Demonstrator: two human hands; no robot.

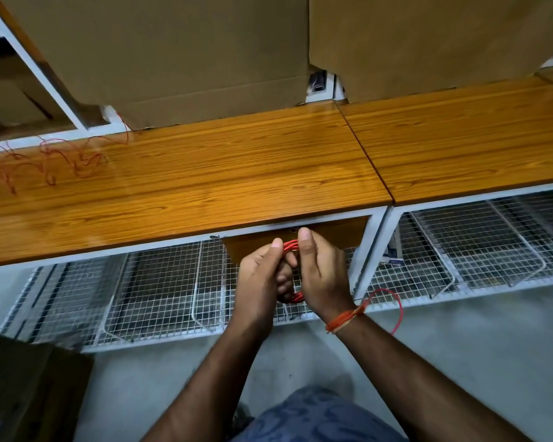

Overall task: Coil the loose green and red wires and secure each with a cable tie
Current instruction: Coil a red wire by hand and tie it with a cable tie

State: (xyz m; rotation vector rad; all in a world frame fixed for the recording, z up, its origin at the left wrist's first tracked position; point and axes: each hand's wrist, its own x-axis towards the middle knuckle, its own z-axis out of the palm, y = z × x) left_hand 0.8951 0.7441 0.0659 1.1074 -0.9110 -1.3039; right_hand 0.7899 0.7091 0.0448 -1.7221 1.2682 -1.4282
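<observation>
Bright red wire coil (290,246), several thin loops, gripped between left hand (262,275) and right hand (320,272).

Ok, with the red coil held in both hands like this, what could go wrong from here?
1. The coil of red wire is held only by the left hand and right hand, and no tie is visible, so a loosened grip could let the turns spring apart.
2. A loose red tail loops beside the right wrist and could snag the wire mesh shelf.
3. The tangled red wire on the wooden worktop is still uncoiled.
</observation>
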